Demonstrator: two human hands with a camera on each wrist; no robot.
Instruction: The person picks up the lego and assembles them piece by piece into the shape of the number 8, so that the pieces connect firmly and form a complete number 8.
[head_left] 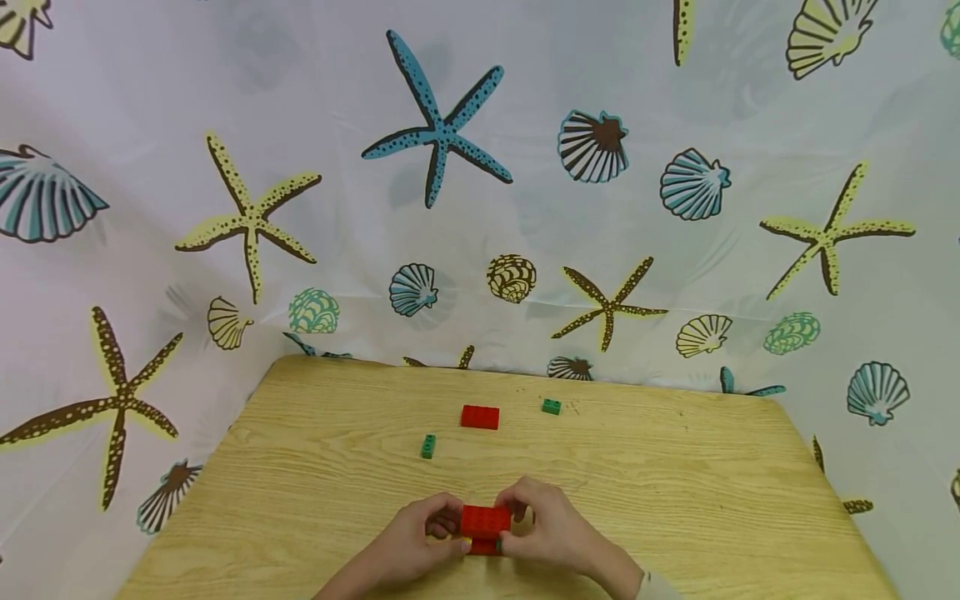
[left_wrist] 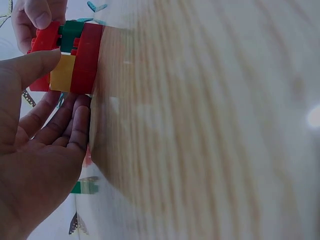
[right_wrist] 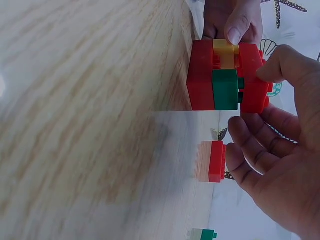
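Observation:
A small stack of toy building bricks stands on the table, in front of me. At the bottom lies a red brick, with a yellow brick on its left end and a green brick on its right. Another red brick is on top; green studs show in a gap beneath it in the right wrist view. My left hand holds the upper red brick from the left, thumb by the yellow brick. My right hand pinches its right end between thumb and fingers.
Farther back on the wooden table lie a loose red brick, a small green brick to its left and another green brick to its right. A patterned curtain hangs behind and beside the table.

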